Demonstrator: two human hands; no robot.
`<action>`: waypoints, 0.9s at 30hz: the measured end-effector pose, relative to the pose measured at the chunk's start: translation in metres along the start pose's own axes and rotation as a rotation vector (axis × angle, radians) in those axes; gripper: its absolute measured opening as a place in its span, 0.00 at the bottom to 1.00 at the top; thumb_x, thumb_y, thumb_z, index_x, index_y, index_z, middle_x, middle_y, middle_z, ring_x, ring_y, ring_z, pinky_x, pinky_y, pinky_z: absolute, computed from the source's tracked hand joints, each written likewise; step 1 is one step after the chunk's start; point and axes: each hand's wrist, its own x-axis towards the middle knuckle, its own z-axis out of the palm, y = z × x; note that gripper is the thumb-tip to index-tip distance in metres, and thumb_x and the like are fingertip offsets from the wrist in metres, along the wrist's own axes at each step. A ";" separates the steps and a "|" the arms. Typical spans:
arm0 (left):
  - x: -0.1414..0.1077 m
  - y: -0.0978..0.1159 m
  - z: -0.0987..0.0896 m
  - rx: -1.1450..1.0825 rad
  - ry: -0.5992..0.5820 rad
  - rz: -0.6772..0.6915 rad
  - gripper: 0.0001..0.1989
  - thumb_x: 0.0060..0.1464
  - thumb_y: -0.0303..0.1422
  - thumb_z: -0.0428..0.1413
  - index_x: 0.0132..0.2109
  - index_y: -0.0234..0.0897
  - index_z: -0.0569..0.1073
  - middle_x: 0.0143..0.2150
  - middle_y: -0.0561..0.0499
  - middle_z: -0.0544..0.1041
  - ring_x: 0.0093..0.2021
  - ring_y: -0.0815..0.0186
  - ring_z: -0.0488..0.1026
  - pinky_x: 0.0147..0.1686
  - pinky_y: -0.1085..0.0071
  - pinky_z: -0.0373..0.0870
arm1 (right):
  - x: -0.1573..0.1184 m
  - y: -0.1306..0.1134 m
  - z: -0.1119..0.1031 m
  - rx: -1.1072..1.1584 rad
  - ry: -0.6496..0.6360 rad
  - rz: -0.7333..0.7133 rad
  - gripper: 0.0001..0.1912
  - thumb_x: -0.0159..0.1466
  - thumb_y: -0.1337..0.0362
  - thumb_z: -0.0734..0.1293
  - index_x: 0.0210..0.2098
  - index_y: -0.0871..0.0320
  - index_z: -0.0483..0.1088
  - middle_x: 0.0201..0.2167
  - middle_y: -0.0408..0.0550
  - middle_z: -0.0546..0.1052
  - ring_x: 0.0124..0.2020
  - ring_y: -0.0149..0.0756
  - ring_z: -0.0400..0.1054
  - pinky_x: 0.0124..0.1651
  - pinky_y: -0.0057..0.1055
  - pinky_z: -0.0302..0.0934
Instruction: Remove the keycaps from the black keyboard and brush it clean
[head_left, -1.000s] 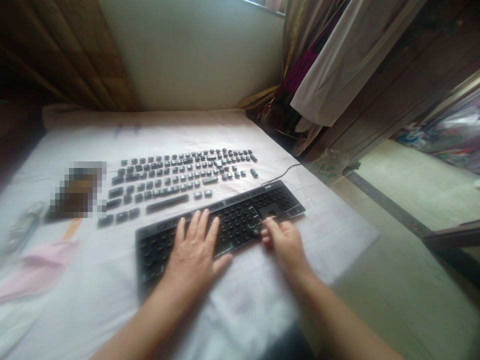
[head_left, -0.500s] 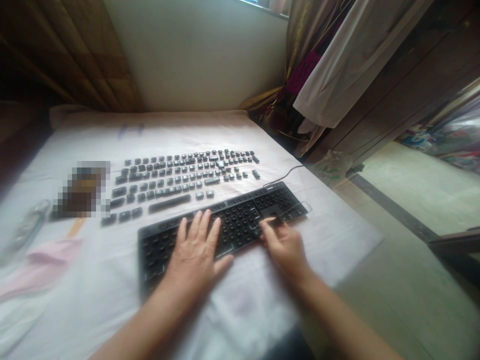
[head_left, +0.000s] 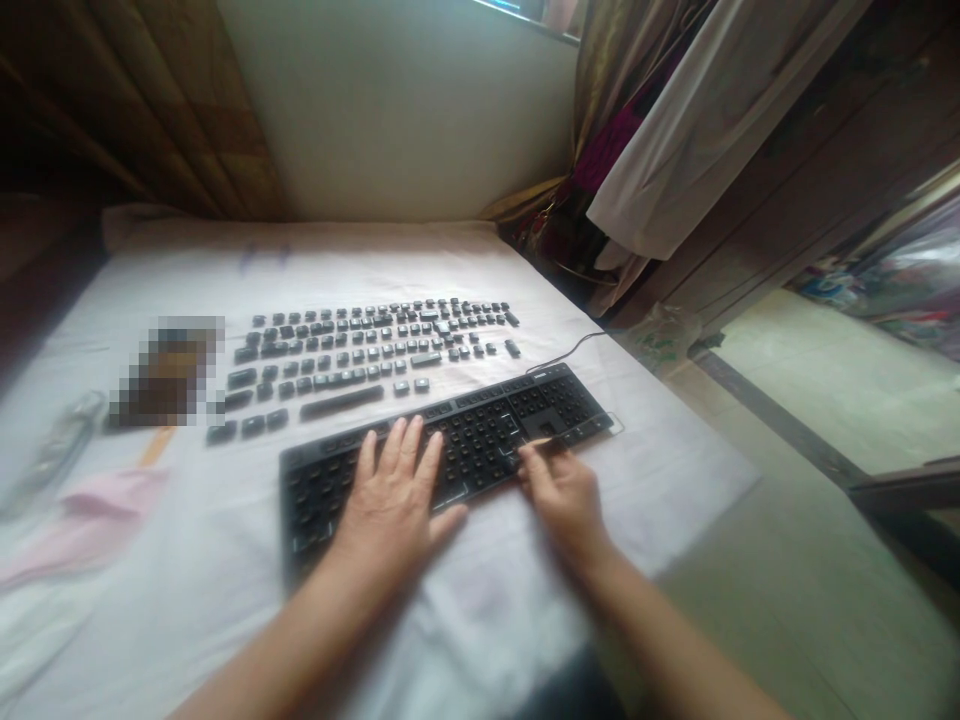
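Observation:
A black keyboard [head_left: 480, 440] with its keycaps off lies slanted on the white cloth. My left hand [head_left: 397, 490] rests flat across its left half, fingers spread. Over the lower right part, my right hand [head_left: 562, 500] is closed around a thin wire keycap puller [head_left: 555, 445] with a dark handle. Its wire loop points out to the right past the hand; the end toward the keys is hidden by my fingers. Behind the keyboard, the loose black keycaps are set out in rows, with the long spacebar [head_left: 341, 402] in the front row.
To the left lie a pixelated dark object [head_left: 161, 375], a pink cloth [head_left: 97, 520] and a blurred clear item [head_left: 64, 445]. The keyboard cable [head_left: 566, 352] runs off the right table edge. Curtains hang behind; tiled floor [head_left: 810, 380] shows on the right.
My right hand has shifted very slightly left and down on the keyboard, still gripping the keycap puller. The left hand stays in place; the view has moved a little.

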 end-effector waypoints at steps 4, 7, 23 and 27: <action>0.000 0.000 0.000 -0.010 -0.003 0.000 0.42 0.60 0.60 0.49 0.70 0.33 0.65 0.74 0.33 0.59 0.73 0.41 0.56 0.70 0.41 0.45 | -0.006 0.004 0.005 0.127 0.035 0.114 0.27 0.66 0.40 0.63 0.32 0.59 0.75 0.21 0.49 0.79 0.19 0.38 0.74 0.23 0.31 0.70; 0.000 0.000 0.000 -0.010 0.001 -0.002 0.40 0.61 0.57 0.51 0.70 0.33 0.65 0.74 0.34 0.59 0.73 0.41 0.56 0.70 0.42 0.44 | -0.007 0.003 0.006 0.192 0.050 0.166 0.30 0.64 0.37 0.64 0.34 0.61 0.75 0.21 0.50 0.80 0.18 0.37 0.74 0.21 0.32 0.70; -0.004 -0.006 -0.010 -0.141 0.217 0.096 0.31 0.63 0.51 0.54 0.63 0.32 0.72 0.67 0.33 0.71 0.66 0.44 0.67 0.67 0.44 0.54 | -0.010 -0.026 0.011 0.243 0.004 -0.082 0.13 0.68 0.54 0.66 0.35 0.55 0.76 0.22 0.44 0.79 0.20 0.34 0.74 0.26 0.29 0.69; -0.006 -0.005 -0.024 -0.497 0.214 0.079 0.18 0.64 0.46 0.54 0.49 0.39 0.79 0.46 0.44 0.83 0.48 0.55 0.78 0.55 0.55 0.68 | -0.016 -0.036 0.020 0.191 -0.031 -0.265 0.08 0.69 0.62 0.64 0.36 0.54 0.75 0.24 0.43 0.80 0.23 0.34 0.75 0.30 0.29 0.71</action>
